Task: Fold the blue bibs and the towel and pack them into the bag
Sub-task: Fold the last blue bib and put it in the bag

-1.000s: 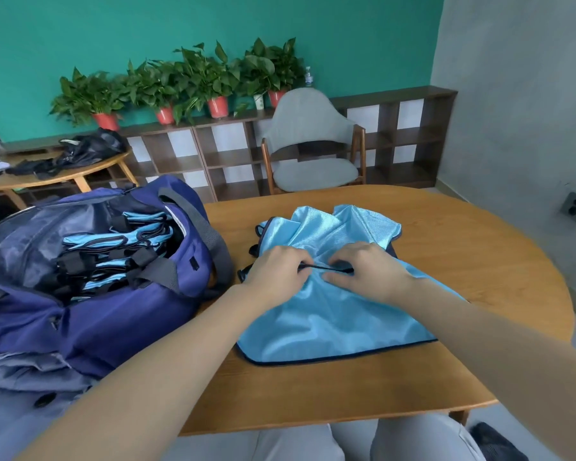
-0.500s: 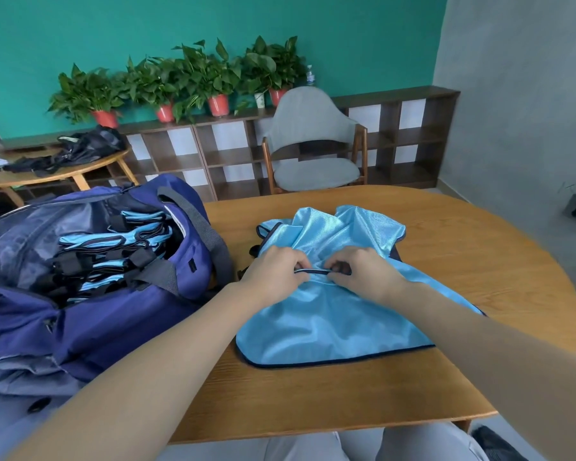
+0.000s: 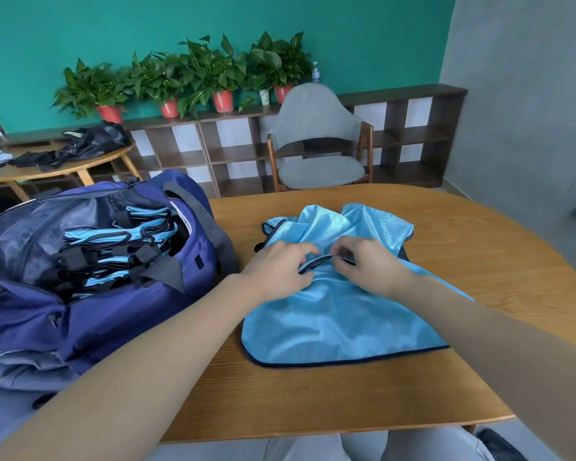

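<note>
Centrally, a blue bib (image 3: pixel 340 314) lies on the wooden desk (image 3: pixel 479 261); left hand (image 3: pixel 276 267) and right hand (image 3: pixel 369 264) each pinch its dark trim. Beside it, the open bag (image 3: pixel 90 314) holds folded bibs (image 3: pixel 113 237).

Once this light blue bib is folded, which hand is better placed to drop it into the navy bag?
Left hand: it pinches the bib's dark trim on the side nearer the open navy bag.

So the bag (image 3: pixel 90 281) sits on the left end of the table (image 3: pixel 479 261) with folded bibs (image 3: pixel 120 241) packed inside it. Just right of it a bib (image 3: pixel 340 314) lies on the tabletop with both hands on top. A chair (image 3: pixel 316 141) stands behind the table, shelving (image 3: pixel 233 144) behind that.
</note>
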Tool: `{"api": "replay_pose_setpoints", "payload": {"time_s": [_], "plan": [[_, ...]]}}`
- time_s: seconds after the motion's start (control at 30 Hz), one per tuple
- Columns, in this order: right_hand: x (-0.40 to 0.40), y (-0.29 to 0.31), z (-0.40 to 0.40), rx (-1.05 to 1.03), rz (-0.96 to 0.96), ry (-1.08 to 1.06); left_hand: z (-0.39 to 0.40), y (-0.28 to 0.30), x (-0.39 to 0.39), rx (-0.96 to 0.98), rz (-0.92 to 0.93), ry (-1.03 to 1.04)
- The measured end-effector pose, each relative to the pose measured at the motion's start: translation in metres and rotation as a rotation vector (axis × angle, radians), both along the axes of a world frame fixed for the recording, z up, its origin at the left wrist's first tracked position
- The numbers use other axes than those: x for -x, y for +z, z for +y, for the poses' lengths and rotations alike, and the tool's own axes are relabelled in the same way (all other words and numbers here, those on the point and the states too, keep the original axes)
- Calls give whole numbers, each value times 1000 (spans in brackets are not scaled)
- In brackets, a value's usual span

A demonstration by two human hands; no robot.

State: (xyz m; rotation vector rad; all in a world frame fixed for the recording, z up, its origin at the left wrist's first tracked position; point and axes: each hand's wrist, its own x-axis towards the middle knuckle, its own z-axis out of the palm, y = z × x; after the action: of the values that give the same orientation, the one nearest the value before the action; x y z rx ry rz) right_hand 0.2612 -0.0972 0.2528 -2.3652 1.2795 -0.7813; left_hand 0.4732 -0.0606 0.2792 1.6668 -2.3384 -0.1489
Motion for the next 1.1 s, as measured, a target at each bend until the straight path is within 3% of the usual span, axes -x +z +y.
{"api": "replay_pose_setpoints", "payload": {"time_s": [0.37, 0.5, 0.67, 0.9, 1.1], "plan": [[-3, 19, 5, -63, -316, -40, -1, 5, 24, 349, -16, 4], [6, 26, 8, -30, -227, -42, 3, 13, 16, 337, 63, -17], [24, 29, 10, -28, 82, -55, 11, 27, -1, 231, 122, -70], [53, 36, 15, -14, -153, -146, 15, 34, -31, 314, 74, -104], [77, 45, 20, 100, -90, -253, 22, 44, -54, 400, 118, -100]]}}
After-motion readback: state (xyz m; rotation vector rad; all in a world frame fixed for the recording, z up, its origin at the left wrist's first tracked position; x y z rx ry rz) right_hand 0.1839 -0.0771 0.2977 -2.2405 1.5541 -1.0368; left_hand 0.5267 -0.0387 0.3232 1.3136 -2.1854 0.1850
